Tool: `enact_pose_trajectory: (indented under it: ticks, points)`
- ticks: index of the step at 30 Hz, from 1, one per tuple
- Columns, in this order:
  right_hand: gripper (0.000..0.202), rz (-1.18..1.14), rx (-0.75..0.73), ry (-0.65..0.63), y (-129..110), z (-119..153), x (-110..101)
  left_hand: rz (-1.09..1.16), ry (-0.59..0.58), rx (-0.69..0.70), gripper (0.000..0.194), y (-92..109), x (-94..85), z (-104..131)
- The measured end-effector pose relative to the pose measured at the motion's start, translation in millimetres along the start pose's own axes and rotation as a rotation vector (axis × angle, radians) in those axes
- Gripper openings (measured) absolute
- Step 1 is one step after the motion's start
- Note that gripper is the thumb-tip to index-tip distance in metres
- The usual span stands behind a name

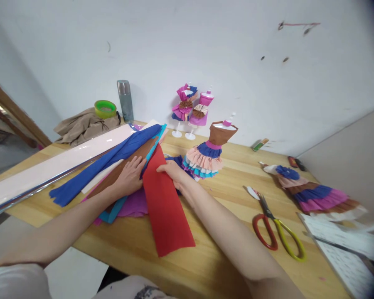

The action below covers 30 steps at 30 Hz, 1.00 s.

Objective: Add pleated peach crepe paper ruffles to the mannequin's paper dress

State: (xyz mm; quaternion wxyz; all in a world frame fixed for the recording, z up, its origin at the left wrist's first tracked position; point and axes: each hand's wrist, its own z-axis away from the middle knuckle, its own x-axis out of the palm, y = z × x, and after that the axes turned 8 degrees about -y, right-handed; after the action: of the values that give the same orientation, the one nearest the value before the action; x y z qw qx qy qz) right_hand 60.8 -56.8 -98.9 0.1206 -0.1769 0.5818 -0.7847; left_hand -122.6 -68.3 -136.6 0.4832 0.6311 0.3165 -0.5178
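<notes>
A red crepe paper strip (168, 216) slants over the wooden table toward me, its upper end among other coloured sheets. My right hand (172, 172) pinches its right edge, thumb on top. My left hand (131, 176) lies with fingers stretched out on a brown crepe sheet (104, 185), fingertips close to the red strip's left edge. Around and under it are a blue strip (112, 154), a turquoise sheet (116, 209) and a purple sheet (137, 203). Right of my right hand stands a small dress form (223, 135) in a brown bodice and ruffled, layered skirt.
Scissors (269, 211) lie at right, near a ruffled paper dress (321, 195) and a white patterned sheet (339, 249). Two small dressed forms stand by the wall, including a pink one (202, 110). At back left are a thermos (125, 101), tape roll (105, 109) and brown cloth (87, 126).
</notes>
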Motion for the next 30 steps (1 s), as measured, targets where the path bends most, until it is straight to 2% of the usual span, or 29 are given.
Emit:
enact_pose_trajectory:
  ticks: [1,4,8,11,15,18,20,23,27,28,30]
  points:
    - [0.005,0.011,0.009,-0.005,0.7,0.0,-1.0,-0.030,-0.026,-0.020,0.069,0.6,2.7,-0.1]
    - [0.019,0.057,0.032,-0.022,-1.0,2.3,-4.1,-0.118,-0.070,-0.035,0.067,2.6,6.2,-0.3]
    - [0.023,0.123,0.030,-0.087,-11.6,19.2,-12.2,-0.147,-0.095,-0.035,0.068,1.9,6.2,-2.1]
    - [0.021,0.221,0.001,-0.129,-17.8,46.0,-22.3,-0.129,-0.087,-0.042,0.069,-1.1,6.6,-3.6]
    - [0.017,0.555,-0.192,-0.283,-18.7,95.3,-36.1,-0.100,-0.061,-0.035,0.068,-4.8,6.7,-4.4]
    - [0.010,0.720,-0.230,-0.417,-20.3,130.2,-45.7,-0.056,-0.096,-0.035,0.066,-7.5,4.1,-6.7]
    - [0.009,0.748,-0.249,-0.554,-23.8,147.6,-51.8,0.024,-0.103,-0.022,0.063,-9.5,0.0,-9.4]
    - [0.014,0.770,-0.246,-0.666,-31.5,163.2,-60.6,0.310,-0.033,0.026,0.054,-9.5,-11.9,-11.2]
    - [0.016,0.860,-0.229,-0.591,-43.0,169.0,-70.2,0.738,0.072,0.148,0.054,7.1,-43.2,2.6]
    - [0.016,0.870,-0.236,-0.575,-46.0,168.7,-71.3,0.732,0.047,0.244,0.053,15.2,-52.9,8.5]
    - [0.015,0.888,-0.258,-0.570,-52.5,167.1,-71.1,0.670,-0.096,0.448,0.050,35.1,-71.4,19.2]
